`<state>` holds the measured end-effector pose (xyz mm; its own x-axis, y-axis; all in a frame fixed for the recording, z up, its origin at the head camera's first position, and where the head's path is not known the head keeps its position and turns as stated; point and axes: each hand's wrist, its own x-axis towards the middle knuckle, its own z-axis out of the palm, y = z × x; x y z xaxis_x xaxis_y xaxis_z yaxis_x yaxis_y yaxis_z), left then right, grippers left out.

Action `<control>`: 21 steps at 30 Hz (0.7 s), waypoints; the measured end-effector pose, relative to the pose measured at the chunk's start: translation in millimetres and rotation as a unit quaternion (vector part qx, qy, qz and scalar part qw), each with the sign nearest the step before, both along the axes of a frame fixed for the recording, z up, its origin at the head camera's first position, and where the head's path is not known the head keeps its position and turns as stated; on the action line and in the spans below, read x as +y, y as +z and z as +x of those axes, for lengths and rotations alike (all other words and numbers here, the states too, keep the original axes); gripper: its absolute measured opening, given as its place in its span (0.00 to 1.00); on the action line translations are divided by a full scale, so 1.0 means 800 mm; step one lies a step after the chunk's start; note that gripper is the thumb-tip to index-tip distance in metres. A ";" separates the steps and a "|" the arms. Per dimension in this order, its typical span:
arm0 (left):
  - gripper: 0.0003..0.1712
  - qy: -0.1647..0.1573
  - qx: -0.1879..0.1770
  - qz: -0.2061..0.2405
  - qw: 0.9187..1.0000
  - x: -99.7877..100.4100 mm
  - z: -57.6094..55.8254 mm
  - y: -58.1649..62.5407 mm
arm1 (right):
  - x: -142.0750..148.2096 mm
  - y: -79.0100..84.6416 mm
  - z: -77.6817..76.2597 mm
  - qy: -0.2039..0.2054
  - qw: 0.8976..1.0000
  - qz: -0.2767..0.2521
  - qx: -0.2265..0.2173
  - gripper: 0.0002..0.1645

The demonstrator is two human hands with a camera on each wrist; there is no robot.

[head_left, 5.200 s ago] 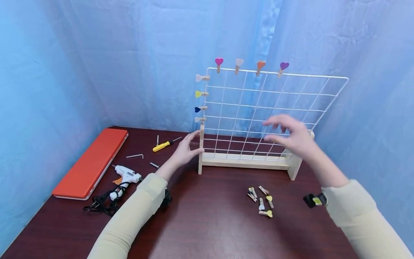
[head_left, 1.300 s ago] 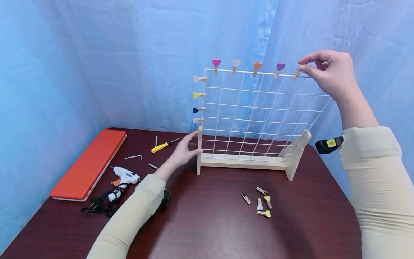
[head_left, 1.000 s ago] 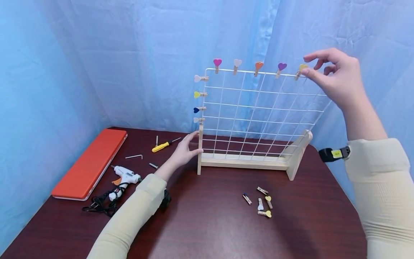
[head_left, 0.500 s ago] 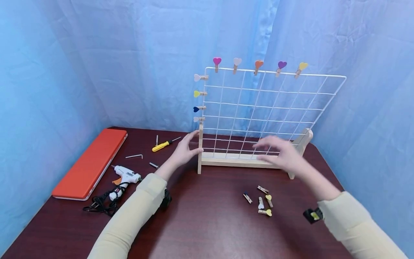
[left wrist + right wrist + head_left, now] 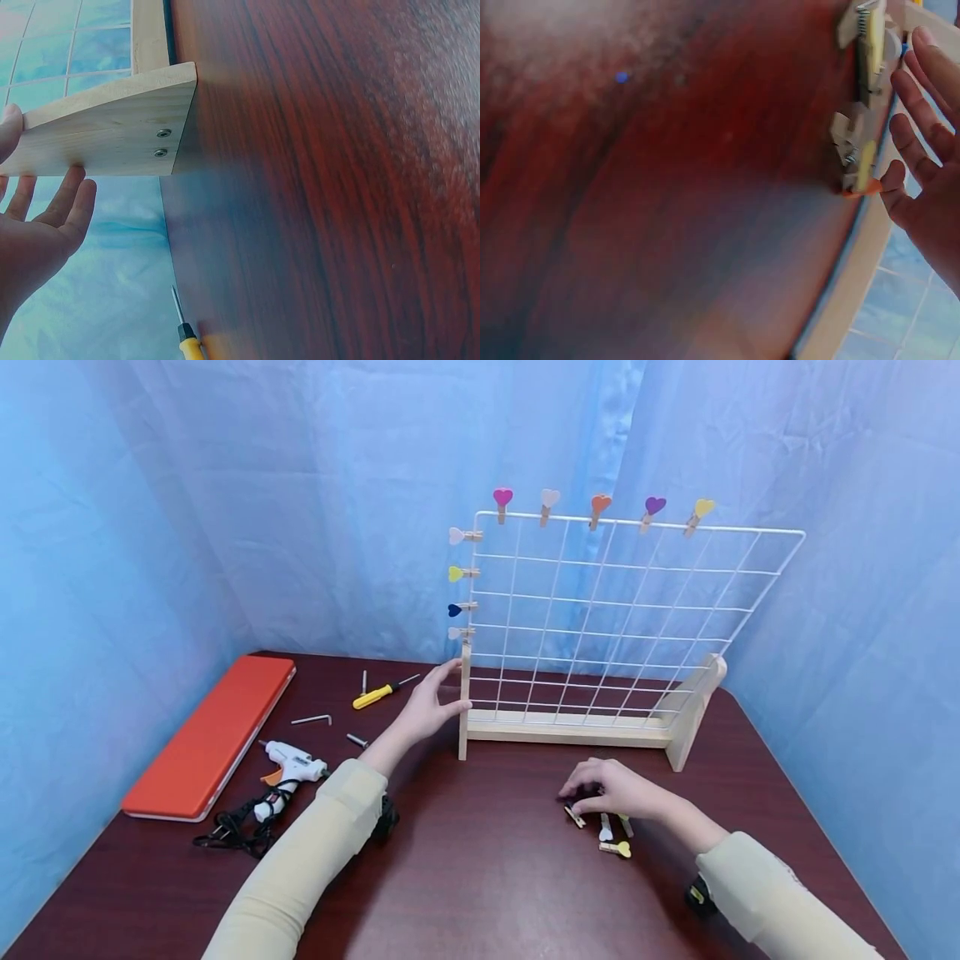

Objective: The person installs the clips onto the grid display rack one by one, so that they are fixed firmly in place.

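A white wire grid (image 5: 750, 530) stands in a wooden base (image 5: 570, 733). My left hand (image 5: 423, 710) holds the base's left side panel (image 5: 112, 127), thumb on one face and fingers behind. Heart-topped clothespins line the grid's top and left edges, with a yellow-heart clothespin (image 5: 703, 508) furthest right. On the table, my right hand (image 5: 626, 793) hovers over loose clothespins, its thumb and fingertips around one clothespin (image 5: 576, 819) without a visible grip. In the right wrist view its fingers (image 5: 922, 150) are spread. White-heart (image 5: 605, 829) and yellow-heart clothespins (image 5: 617, 850) lie close by.
On the left are a red case (image 5: 213, 739), a white glue gun (image 5: 294, 764) with a coiled black cord, a yellow screwdriver (image 5: 372, 697), a hex key (image 5: 312, 720) and a bolt (image 5: 357, 741). A blue curtain (image 5: 337, 510) hangs behind the table.
My right hand has let go of the yellow-heart clothespin, now clipped on the grid's top wire, and come down to the loose clothespins. The left hand has stayed on the side panel.
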<state>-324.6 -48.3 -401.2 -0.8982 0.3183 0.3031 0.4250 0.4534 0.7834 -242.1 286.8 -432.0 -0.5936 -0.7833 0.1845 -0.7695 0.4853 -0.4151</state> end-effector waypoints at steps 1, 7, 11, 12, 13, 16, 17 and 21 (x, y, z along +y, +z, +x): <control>0.42 0.001 -0.001 0.000 1.000 0.000 0.000 0.000 | -0.001 -0.002 -0.001 0.002 1.000 0.005 -0.008 0.13; 0.41 -0.001 -0.005 0.003 1.000 0.001 -0.001 -0.001 | -0.007 -0.007 -0.004 -0.012 0.998 0.022 -0.057 0.07; 0.41 -0.001 -0.006 0.001 1.000 0.002 -0.002 -0.002 | -0.009 -0.007 -0.005 -0.024 0.996 0.024 -0.077 0.05; 0.41 0.001 -0.006 -0.001 1.000 0.002 -0.002 -0.003 | -0.009 -0.006 -0.005 -0.026 0.996 0.021 -0.082 0.05; 0.41 0.001 -0.006 -0.002 1.000 0.002 -0.001 -0.003 | -0.009 -0.005 -0.005 -0.028 0.995 0.018 -0.089 0.05; 0.41 0.004 -0.005 -0.001 1.000 0.001 -0.001 -0.003 | -0.011 0.003 -0.006 -0.040 0.994 0.010 -0.105 0.05; 0.41 0.004 -0.004 -0.001 1.000 0.001 -0.001 -0.003 | -0.012 0.007 -0.006 -0.049 0.993 0.008 -0.110 0.04; 0.41 0.001 -0.004 0.004 1.000 0.000 -0.002 -0.003 | -0.014 0.036 -0.002 -0.090 0.990 0.008 -0.109 0.05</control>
